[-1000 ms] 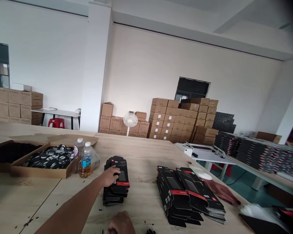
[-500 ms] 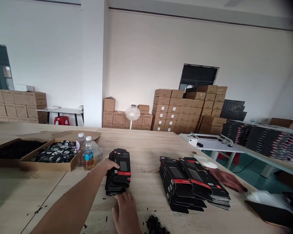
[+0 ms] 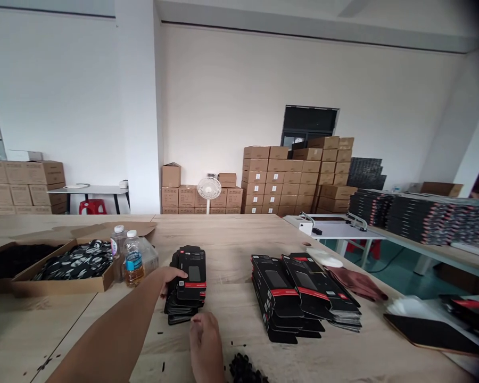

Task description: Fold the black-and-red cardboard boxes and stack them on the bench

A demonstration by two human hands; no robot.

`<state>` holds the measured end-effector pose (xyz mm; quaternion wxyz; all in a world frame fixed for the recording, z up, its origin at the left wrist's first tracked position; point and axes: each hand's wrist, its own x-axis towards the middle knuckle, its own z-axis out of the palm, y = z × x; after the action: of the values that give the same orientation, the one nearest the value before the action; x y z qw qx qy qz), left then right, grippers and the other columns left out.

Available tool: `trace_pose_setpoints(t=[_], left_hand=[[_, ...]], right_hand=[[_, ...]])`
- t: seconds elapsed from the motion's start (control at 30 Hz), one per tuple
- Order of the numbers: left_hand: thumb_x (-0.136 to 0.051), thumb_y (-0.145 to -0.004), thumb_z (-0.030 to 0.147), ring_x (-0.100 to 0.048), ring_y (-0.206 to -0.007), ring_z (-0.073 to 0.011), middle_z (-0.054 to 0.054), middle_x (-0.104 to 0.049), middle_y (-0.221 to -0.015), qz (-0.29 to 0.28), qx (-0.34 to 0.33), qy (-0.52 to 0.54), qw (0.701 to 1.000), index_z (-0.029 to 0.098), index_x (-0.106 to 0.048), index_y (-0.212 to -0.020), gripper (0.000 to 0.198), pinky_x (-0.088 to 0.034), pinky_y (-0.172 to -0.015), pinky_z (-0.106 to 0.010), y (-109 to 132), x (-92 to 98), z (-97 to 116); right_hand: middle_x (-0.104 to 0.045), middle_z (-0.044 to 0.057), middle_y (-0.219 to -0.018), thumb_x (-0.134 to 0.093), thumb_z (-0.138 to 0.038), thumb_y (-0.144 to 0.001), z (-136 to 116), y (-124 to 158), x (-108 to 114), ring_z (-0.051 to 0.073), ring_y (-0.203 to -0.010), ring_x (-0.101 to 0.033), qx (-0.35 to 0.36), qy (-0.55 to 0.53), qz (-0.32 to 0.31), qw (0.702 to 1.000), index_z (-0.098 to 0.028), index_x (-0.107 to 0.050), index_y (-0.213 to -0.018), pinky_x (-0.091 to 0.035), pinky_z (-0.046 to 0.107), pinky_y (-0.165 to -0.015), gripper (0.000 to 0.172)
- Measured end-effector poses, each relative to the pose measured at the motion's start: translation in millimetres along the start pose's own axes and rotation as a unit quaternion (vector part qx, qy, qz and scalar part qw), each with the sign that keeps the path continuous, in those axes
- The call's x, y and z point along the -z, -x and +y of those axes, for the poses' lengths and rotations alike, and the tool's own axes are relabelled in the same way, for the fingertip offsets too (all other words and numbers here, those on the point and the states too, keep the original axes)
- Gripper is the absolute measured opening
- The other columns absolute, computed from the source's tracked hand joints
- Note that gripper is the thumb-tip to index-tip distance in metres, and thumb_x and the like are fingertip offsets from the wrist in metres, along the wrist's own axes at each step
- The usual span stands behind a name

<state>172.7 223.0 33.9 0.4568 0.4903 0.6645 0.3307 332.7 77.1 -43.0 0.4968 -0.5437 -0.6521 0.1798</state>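
Observation:
A stack of flat black cartons point(image 3: 191, 274) with red bands lies on the wooden table in front of me. My left hand point(image 3: 171, 277) grips its left side, thumb on the top carton and fingers mostly hidden along the edge. My right hand point(image 3: 206, 340) is by the near right corner of the stack, its fingers curled together. Whether anything small is between those fingertips cannot be made out. Close to the right hand, a heap of small black pieces point(image 3: 245, 368) lies at the bottom edge of the view.
More black cartons point(image 3: 281, 298) are stacked to the right, beside a reddish cloth point(image 3: 359, 283). On the left, two bottles point(image 3: 134, 260) stand next to a shallow cardboard box point(image 3: 64, 284) of black-and-white pieces. Several loose black bits dot the table. A fan point(image 3: 209, 188) stands behind.
My right hand has drawn slightly back from the stack's near edge, and its fingers have curled in. My left hand keeps its hold. The whole view has shifted a little.

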Motion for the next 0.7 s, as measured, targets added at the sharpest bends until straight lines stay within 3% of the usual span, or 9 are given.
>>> trace_pose_setpoints(t=[0.13, 0.3, 0.43, 0.57, 0.7], left_hand=[[-0.060, -0.091, 0.036, -0.066, -0.090, -0.0183, -0.007, -0.068, -0.106, -0.030, 0.078, -0.021, 0.996, 0.015, -0.063, -0.109, 0.028, -0.057, -0.079, -0.039, 8, 5.1, 3], [-0.060, -0.091, 0.034, -0.065, -0.096, -0.0202, -0.008, -0.064, -0.115, 0.033, 0.032, 0.012, 0.999, 0.015, -0.060, -0.116, 0.031, -0.056, -0.081, -0.040, 18, 8.5, 9], [-0.058, -0.092, 0.035, -0.066, -0.086, -0.0167, -0.006, -0.066, -0.105, 0.060, -0.022, 0.078, 0.995, 0.015, -0.061, -0.111, 0.028, -0.057, -0.074, -0.035, 37, 12.4, 18], [-0.059, -0.092, 0.036, -0.063, -0.070, -0.0124, -0.001, -0.066, -0.085, 0.064, -0.125, 0.137, 0.981, 0.013, -0.063, -0.094, 0.023, -0.054, -0.065, -0.029, 83, 22.1, 25], [-0.073, -0.076, 0.040, -0.058, -0.062, -0.0122, 0.004, -0.059, -0.062, 0.036, -0.213, 0.148, 0.965, 0.017, -0.058, -0.069, 0.028, -0.046, -0.060, -0.024, 156, 21.6, 17]], right_hand=[[-0.068, 0.008, -0.096, -0.045, -0.020, -0.082, 7, -3, 1, 0.025, -0.096, -0.063, -0.017, -0.059, 0.022, 0.998, -0.022, -0.063, -0.092, -0.051, 0.038, -0.088, 0.020], [-0.068, 0.009, -0.100, -0.046, -0.022, -0.082, 14, -2, -2, 0.025, -0.100, -0.064, -0.011, -0.081, 0.014, 0.997, -0.022, -0.064, -0.095, -0.052, 0.038, -0.089, 0.023], [-0.070, 0.011, -0.105, -0.047, -0.043, -0.089, 19, -6, -5, 0.026, -0.102, -0.064, -0.036, -0.127, 0.039, 0.990, -0.023, -0.065, -0.102, -0.053, 0.040, -0.091, 0.030], [-0.066, 0.011, -0.125, -0.050, -0.064, -0.086, -4, -14, 14, 0.028, -0.117, -0.059, -0.095, -0.254, 0.047, 0.961, -0.025, -0.062, -0.118, -0.049, 0.042, -0.099, 0.052], [-0.066, 0.007, -0.126, -0.062, -0.063, -0.080, -51, -7, 45, 0.027, -0.112, -0.064, -0.093, -0.440, -0.072, 0.890, -0.027, -0.058, -0.128, -0.053, 0.042, -0.091, 0.060]])
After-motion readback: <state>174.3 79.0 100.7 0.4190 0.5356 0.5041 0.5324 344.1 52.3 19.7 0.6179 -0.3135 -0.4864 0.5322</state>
